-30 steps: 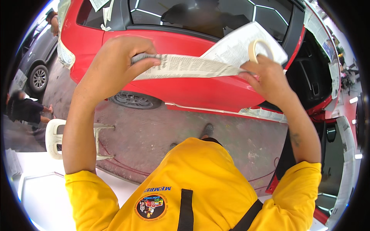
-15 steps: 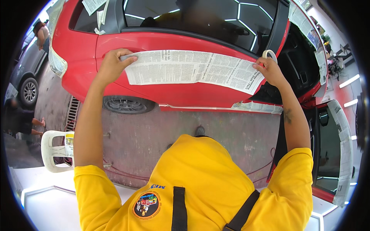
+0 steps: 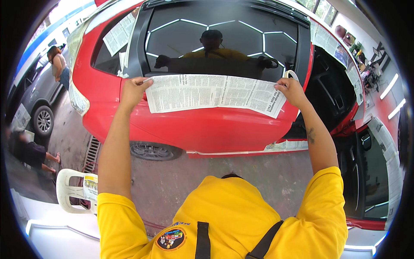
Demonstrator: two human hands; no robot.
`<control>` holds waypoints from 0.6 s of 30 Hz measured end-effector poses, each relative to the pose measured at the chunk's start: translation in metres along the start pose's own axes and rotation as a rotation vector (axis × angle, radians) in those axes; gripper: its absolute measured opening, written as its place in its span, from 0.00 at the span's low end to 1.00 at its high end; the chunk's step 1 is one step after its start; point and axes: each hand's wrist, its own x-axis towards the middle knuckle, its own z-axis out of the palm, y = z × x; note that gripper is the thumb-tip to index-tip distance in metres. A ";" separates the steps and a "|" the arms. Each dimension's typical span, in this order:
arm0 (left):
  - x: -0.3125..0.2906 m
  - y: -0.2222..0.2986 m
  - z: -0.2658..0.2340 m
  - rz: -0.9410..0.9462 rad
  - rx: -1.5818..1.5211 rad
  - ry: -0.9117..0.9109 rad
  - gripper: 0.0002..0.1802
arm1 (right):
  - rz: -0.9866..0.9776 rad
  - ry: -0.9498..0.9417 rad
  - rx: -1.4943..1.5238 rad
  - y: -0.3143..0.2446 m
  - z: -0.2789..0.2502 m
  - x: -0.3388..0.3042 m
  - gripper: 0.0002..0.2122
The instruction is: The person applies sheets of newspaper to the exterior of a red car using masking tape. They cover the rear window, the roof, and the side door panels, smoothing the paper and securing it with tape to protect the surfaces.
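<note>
A long strip of newspaper (image 3: 211,93) is stretched between my two hands, in front of the red car's side panel (image 3: 207,129). Its upper edge runs along the bottom of the dark side window (image 3: 189,47). My left hand (image 3: 133,92) pinches the strip's left end between thumb and fingers. At the other end, my right hand (image 3: 292,91) grips the upper corner. A pale roll of tape (image 3: 291,75) shows just beyond the right hand; whether the fingers hold it too I cannot tell.
Newspaper masks the rear quarter window (image 3: 118,34) and the front door opening's edge. An open door (image 3: 366,172) juts out at right. A white plastic chair (image 3: 71,190) stands lower left. Two people (image 3: 58,64) and a grey car (image 3: 43,101) are farther left.
My hands have brought the newspaper strip up closer to the window's lower edge. The view has tilted upward, so more of the window shows. Both hands keep their hold.
</note>
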 end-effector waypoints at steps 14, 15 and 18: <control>0.093 0.070 0.054 0.065 0.108 0.209 0.14 | -0.157 0.451 -0.218 0.033 -0.035 0.069 0.08; 0.101 0.077 0.058 0.052 0.058 0.231 0.14 | -0.157 0.507 -0.238 0.035 -0.035 0.080 0.08; 0.132 0.088 0.068 0.111 0.022 0.364 0.14 | -0.185 0.614 -0.249 0.037 -0.036 0.111 0.08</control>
